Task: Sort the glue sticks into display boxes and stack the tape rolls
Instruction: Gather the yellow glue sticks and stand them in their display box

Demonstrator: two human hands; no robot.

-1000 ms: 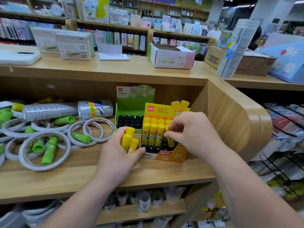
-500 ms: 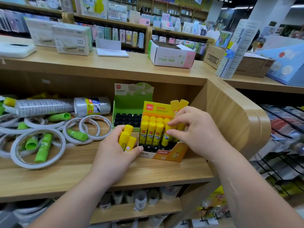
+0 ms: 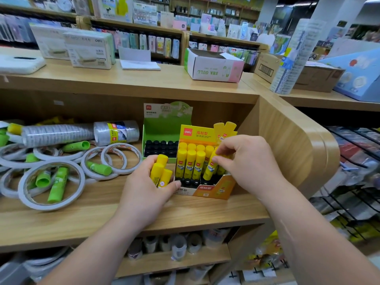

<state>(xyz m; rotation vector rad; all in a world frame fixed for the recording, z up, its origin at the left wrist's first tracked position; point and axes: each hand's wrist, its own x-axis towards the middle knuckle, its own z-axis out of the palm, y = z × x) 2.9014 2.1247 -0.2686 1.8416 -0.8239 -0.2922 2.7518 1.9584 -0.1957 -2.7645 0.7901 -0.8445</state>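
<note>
The left hand (image 3: 144,194) has its grip closed round three yellow glue sticks (image 3: 159,171), just beside the yellow display box (image 3: 205,191); the right hand (image 3: 246,161) pinches one tilted stick (image 3: 209,167) inside that box, next to the upright ones; green glue sticks (image 3: 58,185) and tape rolls (image 3: 51,206) lie loose on the shelf (image 3: 102,214) to the left.

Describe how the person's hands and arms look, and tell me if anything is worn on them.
The left hand and right hand are bare: no gloves, rings, watch or bracelets show. The left forearm and right forearm are uncovered down to the frame's lower edge, so no sleeve is in view.
</note>
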